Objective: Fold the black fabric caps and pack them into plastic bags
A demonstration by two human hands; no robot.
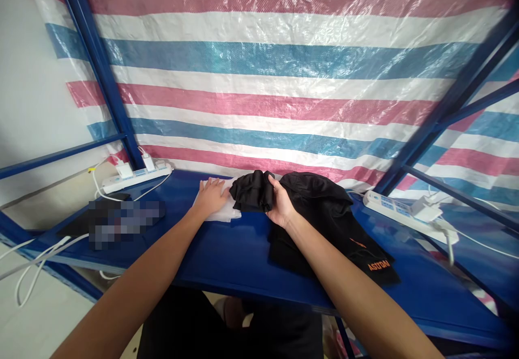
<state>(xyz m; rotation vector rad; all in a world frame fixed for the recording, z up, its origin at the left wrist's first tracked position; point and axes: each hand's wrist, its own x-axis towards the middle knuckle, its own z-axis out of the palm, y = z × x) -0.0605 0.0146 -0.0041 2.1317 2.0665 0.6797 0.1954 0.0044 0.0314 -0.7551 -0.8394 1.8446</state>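
Observation:
My right hand [281,203] is closed around a bunched black garment [252,191], held just above the blue table near its back edge. Flat on a white, translucent plastic bag [222,214] lies my left hand [211,195], its fingers spread. The bag rests on the table, to the left of the bunched cloth and partly behind it. Beside my right hand and under that forearm, a larger black garment [324,199] with orange lettering is spread over the table; part of it is hidden by the arm.
The blue table [227,253] has metal frame posts at both sides. A white power strip [138,178] with plugs sits back left, another power strip [399,213] at right. Dark blurred items [125,221] lie at left. Striped plastic sheeting [259,94] hangs behind.

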